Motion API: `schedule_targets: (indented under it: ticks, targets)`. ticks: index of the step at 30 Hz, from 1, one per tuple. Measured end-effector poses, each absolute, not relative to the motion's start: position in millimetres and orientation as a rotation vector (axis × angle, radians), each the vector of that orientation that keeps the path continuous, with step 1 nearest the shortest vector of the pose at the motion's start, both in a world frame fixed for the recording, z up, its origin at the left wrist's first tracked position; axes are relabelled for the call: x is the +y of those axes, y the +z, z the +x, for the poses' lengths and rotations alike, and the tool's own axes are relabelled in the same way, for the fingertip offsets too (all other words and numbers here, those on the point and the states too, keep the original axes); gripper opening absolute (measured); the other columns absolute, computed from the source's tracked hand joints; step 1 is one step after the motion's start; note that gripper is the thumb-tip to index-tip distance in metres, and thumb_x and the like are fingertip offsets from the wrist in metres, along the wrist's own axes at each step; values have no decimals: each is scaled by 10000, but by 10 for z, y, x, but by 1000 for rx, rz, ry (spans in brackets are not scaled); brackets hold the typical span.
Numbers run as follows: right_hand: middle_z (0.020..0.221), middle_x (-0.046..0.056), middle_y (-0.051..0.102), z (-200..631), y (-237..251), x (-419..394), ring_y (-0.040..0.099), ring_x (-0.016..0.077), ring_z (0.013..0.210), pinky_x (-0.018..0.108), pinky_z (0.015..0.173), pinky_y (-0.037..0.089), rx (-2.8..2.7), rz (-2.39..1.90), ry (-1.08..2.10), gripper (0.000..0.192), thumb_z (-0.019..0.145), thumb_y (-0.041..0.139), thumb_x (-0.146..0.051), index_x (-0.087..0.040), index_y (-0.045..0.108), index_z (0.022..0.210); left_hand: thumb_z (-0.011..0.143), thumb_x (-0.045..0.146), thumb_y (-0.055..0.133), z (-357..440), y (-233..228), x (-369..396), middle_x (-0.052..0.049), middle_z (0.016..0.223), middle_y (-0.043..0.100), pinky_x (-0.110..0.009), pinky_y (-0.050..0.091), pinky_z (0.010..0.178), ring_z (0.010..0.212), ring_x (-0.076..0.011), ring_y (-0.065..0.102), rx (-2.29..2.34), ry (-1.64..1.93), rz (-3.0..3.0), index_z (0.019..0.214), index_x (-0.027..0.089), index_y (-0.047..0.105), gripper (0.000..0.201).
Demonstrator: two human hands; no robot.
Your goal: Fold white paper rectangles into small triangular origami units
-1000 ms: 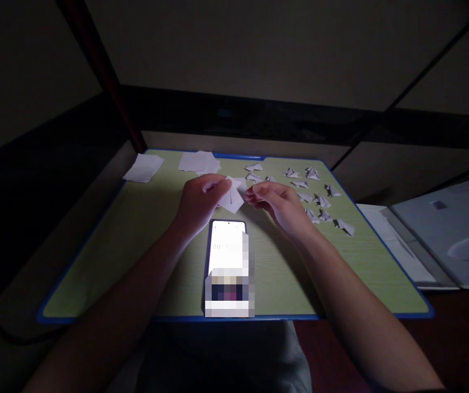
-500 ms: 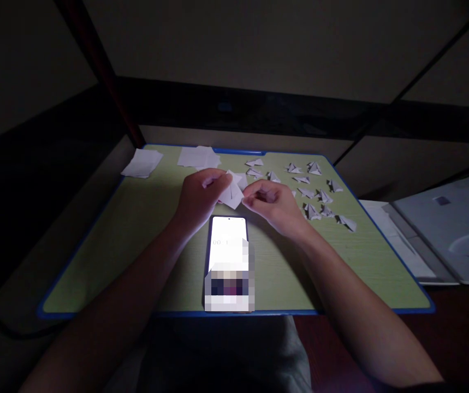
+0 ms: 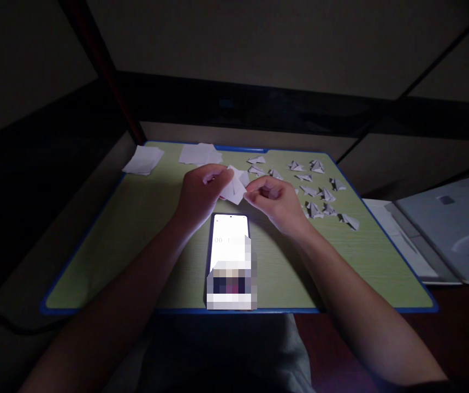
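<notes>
Above the phone (image 3: 229,248), I pinched the paper (image 3: 234,187) between both hands: left hand (image 3: 200,197) closed on its left edge, right hand (image 3: 277,201) on its right, equally near, tip pointing toward me.

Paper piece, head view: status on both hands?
Left hand and right hand both pinch the white paper piece above the green board. Lit phone lies just below; folded pieces to the right.
</notes>
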State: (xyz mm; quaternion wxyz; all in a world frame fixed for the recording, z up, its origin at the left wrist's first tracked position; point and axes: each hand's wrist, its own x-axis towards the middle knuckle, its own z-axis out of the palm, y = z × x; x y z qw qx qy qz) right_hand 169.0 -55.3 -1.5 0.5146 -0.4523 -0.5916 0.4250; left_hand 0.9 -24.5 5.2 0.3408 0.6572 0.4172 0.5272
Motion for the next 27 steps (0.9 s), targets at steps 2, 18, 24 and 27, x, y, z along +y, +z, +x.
schedule_targets:
  ticks: [2,18,24,27]
  targets:
    - [676,-3,634,1687,-20,-553,519,113,600,284,569,381,-1410,-1067,1035,83,708,707,-235,-184,645,730,833,305,630,13,50,-243,-1,612,632,-207,421,466,531,-103,563,1079,1386,1697,692,156,659,207]
    - [658,-17,595,1693,-31,-534,510,128,628,301,626,380,-1300,-1052,1110,90,685,712,-255,-201,641,695,826,315,636,33,35,-243,-24,677,680,-206,447,475,570,-109,598,1044,1405,1655,768,165,697,172]
    - [718,4,642,1718,-1,-546,535,135,675,296,645,412,-1309,-1042,1119,141,712,746,-330,-200,695,733,824,337,636,26,12,-230,-19,649,660,-209,458,472,553,-112,590,1044,1380,1644,746,167,685,193]
    - [673,5,641,1718,-2,-548,505,127,617,291,589,383,-1334,-1104,1105,170,693,780,-352,-196,712,709,828,333,636,21,0,-224,-19,662,670,-208,462,480,558,-110,595,1032,1372,1644,759,167,695,188]
